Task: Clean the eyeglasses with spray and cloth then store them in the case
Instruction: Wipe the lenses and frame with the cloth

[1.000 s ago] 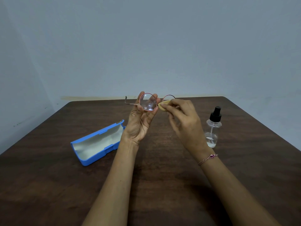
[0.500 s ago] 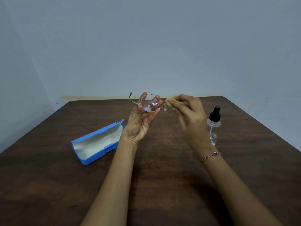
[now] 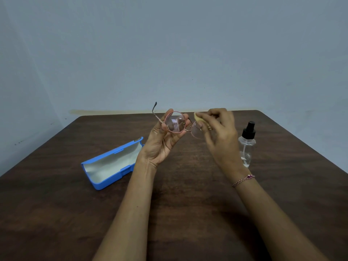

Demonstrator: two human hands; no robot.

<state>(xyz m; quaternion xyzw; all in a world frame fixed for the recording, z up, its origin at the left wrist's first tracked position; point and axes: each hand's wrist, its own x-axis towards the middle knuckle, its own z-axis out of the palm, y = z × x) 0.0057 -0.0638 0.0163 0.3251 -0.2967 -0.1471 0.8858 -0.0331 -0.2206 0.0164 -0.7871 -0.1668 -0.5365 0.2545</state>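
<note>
Round eyeglasses (image 3: pixel 175 121) with a thin pink-gold frame are held up above the table's far middle. My left hand (image 3: pixel 163 140) pinches the rim of the left lens between thumb and fingers, one temple arm sticking up to the left. My right hand (image 3: pixel 219 134) holds a small yellow cloth (image 3: pixel 200 119) in its fingertips against the right lens, which it partly hides. The blue case (image 3: pixel 112 163) lies open on the table to the left, its pale lining showing. A clear spray bottle (image 3: pixel 247 147) with a black nozzle stands upright to the right.
Everything sits on a dark brown wooden table (image 3: pixel 178 208) with rounded far corners, pushed against a pale blue-grey wall (image 3: pixel 169 53). My right wrist wears a thin pink bracelet (image 3: pixel 243 179).
Both hands have drifted slightly right and up with the glasses, which have tilted so the left temple arm points higher. The cloth has shifted on the right lens.
</note>
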